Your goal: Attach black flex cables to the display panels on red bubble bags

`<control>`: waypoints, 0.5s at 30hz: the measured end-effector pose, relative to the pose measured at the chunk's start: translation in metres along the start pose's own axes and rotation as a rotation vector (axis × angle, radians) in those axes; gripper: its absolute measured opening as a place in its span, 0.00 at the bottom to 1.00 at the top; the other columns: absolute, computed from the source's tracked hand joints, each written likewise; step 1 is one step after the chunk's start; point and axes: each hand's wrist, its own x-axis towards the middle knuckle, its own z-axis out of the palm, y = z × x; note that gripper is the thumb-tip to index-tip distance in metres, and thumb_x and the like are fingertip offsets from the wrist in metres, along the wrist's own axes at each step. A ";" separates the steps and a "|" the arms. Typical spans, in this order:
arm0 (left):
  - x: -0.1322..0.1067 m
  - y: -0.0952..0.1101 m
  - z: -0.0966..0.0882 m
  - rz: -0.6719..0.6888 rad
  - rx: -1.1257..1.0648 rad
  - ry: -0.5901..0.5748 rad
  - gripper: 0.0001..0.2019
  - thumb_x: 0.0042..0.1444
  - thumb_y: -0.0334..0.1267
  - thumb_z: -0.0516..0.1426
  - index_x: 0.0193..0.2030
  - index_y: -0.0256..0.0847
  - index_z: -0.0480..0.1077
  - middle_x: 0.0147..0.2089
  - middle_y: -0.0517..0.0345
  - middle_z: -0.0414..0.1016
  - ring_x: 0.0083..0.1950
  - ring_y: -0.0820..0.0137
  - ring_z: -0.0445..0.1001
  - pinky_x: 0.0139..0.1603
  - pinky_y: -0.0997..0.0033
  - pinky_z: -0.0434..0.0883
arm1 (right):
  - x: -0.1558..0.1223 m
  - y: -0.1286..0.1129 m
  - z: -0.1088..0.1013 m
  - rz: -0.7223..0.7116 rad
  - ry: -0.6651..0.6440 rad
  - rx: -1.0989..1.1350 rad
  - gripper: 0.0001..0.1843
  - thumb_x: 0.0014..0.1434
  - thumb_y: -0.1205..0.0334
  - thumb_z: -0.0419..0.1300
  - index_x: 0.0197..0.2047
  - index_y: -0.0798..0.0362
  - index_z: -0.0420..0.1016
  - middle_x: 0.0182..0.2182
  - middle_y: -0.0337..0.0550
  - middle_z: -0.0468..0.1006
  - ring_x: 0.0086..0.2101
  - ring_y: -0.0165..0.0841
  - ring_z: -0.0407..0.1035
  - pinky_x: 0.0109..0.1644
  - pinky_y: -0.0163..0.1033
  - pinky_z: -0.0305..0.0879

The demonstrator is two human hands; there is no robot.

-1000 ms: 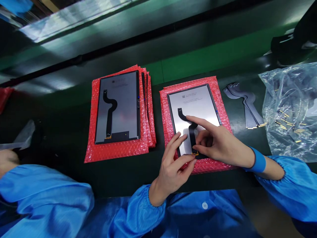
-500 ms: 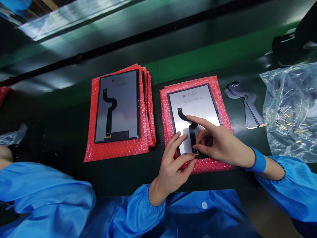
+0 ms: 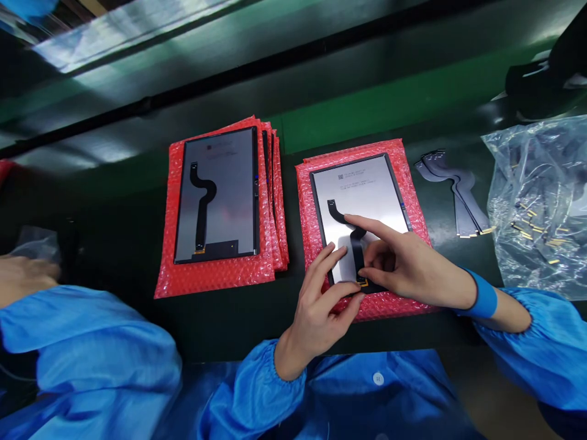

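Observation:
A display panel lies back side up on red bubble wrap in front of me. A black, S-curved flex cable rests on it, its gold-edged end at the panel's lower edge. My right hand has its index fingertip on the cable's upper bend and its thumb beside the lower end. My left hand brings index finger and thumb close together at the gold-edged connector, while its other fingers stretch over the panel. The fingers partly cover the cable and the panel's lower part.
To the left, another panel with a cable tops a stack of red bubble-wrap sheets. Several loose grey flex cables lie at right beside a clear plastic bag of similar parts. A co-worker's blurred hand is at far left.
The co-worker's hand at far left has come further into view, near clear plastic. My two hands keep almost the same place on the cable; its upper end has shifted slightly left.

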 end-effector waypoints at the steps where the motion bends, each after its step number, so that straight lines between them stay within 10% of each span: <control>1: 0.000 0.000 0.000 -0.002 -0.001 -0.001 0.09 0.58 0.26 0.66 0.44 0.36 0.74 0.67 0.40 0.68 0.74 0.52 0.64 0.71 0.44 0.70 | 0.000 0.000 -0.001 -0.005 -0.011 -0.006 0.46 0.62 0.73 0.61 0.79 0.47 0.50 0.31 0.35 0.75 0.28 0.23 0.69 0.33 0.29 0.68; 15: -0.001 -0.001 0.001 -0.044 0.023 -0.027 0.16 0.59 0.31 0.66 0.52 0.35 0.70 0.66 0.42 0.71 0.74 0.58 0.64 0.75 0.54 0.67 | -0.001 0.001 -0.001 -0.088 -0.051 -0.214 0.44 0.61 0.73 0.59 0.77 0.54 0.49 0.35 0.36 0.76 0.28 0.23 0.68 0.32 0.30 0.63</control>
